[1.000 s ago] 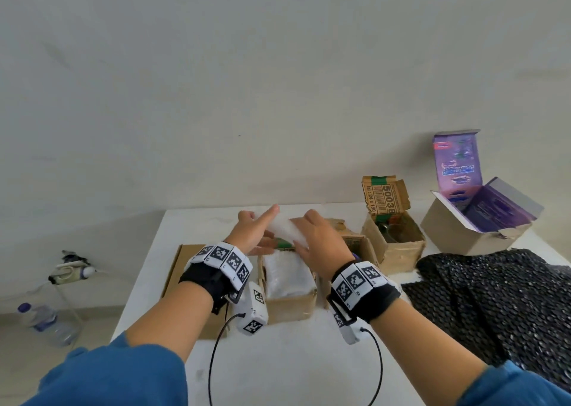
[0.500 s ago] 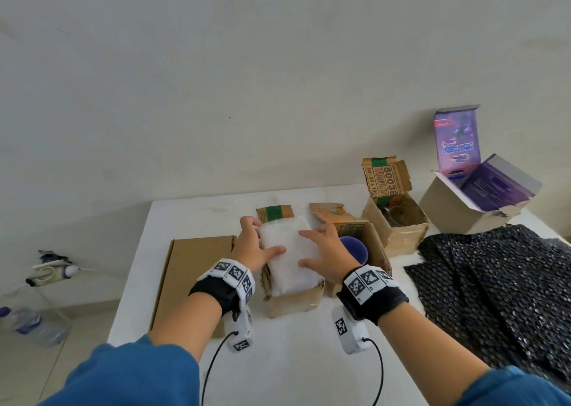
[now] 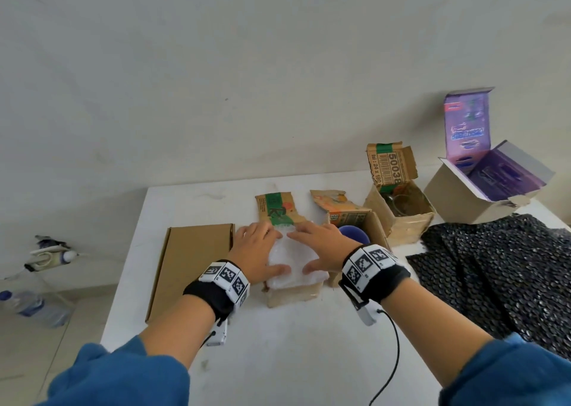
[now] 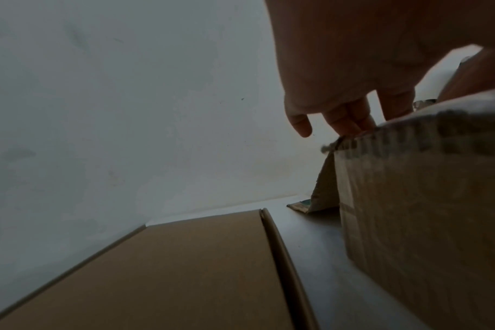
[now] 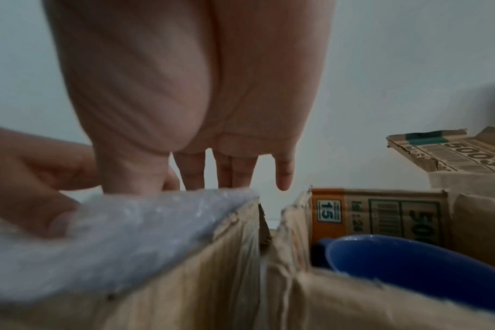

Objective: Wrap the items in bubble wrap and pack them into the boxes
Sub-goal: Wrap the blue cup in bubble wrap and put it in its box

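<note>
Bundle: white bubble-wrapped bundle (image 3: 292,259) seated in the mouth of the near box (image 3: 293,294), its top proud of the rim; long axis runs away from the person.
Left hand (image 3: 258,252): flat on the bundle's left half, fingers straight, pressing down; grips nothing.
Right hand (image 3: 321,249): flat on the right half, thumb at the near edge, fingers toward the far end; likewise pressing, not holding.
Key relation: the bundle lies directly beneath both palms, so the push goes straight down; neither hand is nearer.
Flap: torn flap with green tape (image 3: 276,209) stands at the far end, just beyond the fingertips; probably next to be folded over.
Neighbours: second box holding a blue cup (image 3: 355,234) touches on the right; flat carton (image 3: 193,266) lies left; black wrap (image 3: 500,269) spread on the bench (image 3: 278,359) at right.
Obstruction: none over the bundle; the tight fit is the likely resistance.
</note>
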A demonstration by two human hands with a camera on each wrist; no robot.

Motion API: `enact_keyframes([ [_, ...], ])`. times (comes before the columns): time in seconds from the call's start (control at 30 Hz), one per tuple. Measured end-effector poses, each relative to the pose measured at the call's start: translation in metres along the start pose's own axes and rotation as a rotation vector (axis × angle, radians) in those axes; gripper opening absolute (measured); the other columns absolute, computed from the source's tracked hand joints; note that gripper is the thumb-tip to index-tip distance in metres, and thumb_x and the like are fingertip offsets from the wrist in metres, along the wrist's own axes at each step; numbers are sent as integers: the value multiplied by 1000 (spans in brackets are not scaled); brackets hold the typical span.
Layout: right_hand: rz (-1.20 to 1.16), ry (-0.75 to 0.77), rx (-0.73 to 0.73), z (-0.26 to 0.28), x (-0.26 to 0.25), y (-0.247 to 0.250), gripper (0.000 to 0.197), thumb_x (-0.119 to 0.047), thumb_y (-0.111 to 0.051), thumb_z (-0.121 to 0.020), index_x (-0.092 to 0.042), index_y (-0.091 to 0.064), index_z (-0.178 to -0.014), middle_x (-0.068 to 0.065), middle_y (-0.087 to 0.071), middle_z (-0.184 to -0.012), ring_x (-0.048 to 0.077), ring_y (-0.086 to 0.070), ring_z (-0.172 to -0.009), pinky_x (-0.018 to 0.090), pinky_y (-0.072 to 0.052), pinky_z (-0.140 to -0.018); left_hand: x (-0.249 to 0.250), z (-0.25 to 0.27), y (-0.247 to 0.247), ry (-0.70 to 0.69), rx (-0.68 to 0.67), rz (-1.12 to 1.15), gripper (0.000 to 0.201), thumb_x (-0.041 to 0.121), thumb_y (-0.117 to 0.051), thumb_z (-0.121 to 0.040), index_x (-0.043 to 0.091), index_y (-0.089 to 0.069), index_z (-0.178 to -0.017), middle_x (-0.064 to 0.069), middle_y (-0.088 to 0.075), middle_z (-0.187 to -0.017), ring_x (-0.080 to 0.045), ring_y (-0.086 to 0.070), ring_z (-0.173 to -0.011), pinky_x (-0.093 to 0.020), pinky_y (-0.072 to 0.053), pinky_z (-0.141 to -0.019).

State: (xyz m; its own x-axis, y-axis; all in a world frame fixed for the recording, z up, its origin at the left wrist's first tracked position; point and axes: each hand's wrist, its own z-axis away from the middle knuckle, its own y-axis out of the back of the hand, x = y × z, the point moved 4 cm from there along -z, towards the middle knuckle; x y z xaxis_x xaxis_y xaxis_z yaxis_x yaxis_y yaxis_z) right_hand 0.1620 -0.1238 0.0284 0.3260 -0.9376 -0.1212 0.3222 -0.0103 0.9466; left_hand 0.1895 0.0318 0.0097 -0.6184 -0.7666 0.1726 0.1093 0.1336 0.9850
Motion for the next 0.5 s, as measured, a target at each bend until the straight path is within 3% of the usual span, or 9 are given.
enact_keyframes([
  [0.1, 37, -15, -16, -8, 4, -6, 83, -49, -66, -80, -26, -25, -148, 0, -30, -148, 21, -36, -132, 46, -25, -110, -1, -4, -8, 5, -27, -71, 71, 68, -50, -77, 25, -41, -133, 6, -37, -131, -16, -34, -124, -39, -21, -109],
  [0.27, 77, -8, 4, -13, 4, -16, 77, -47, -65, -81, -28, -28, -145, 0, -33, -143, 21, -38, -129, 48, -27, -109, 4, -4, -18, 56, -33, -138, 67, 66, -45, -80, 25, -38, -133, 5, -35, -132, -17, -32, -124, -40, -20, -108],
  [0.4, 18, 23, -33, -10, 9, -4, 73, -50, -64, -81, -29, -33, -144, -3, -32, -146, 18, -32, -134, 44, -23, -108, 2, -3, -14, 42, -148, -124, 88, 78, -20, -70, 25, -33, -139, 4, -30, -141, -18, -25, -135, -47, -8, -114],
  [0.5, 82, 18, -83, -6, 11, 6, 78, -49, -70, -77, -31, -33, -143, -3, -32, -146, 18, -28, -135, 45, -19, -108, 0, 1, -13, 21, -252, -154, 88, 78, -34, -78, 23, -24, -146, 1, -22, -150, -17, -15, -141, -52, 1, -115],
])
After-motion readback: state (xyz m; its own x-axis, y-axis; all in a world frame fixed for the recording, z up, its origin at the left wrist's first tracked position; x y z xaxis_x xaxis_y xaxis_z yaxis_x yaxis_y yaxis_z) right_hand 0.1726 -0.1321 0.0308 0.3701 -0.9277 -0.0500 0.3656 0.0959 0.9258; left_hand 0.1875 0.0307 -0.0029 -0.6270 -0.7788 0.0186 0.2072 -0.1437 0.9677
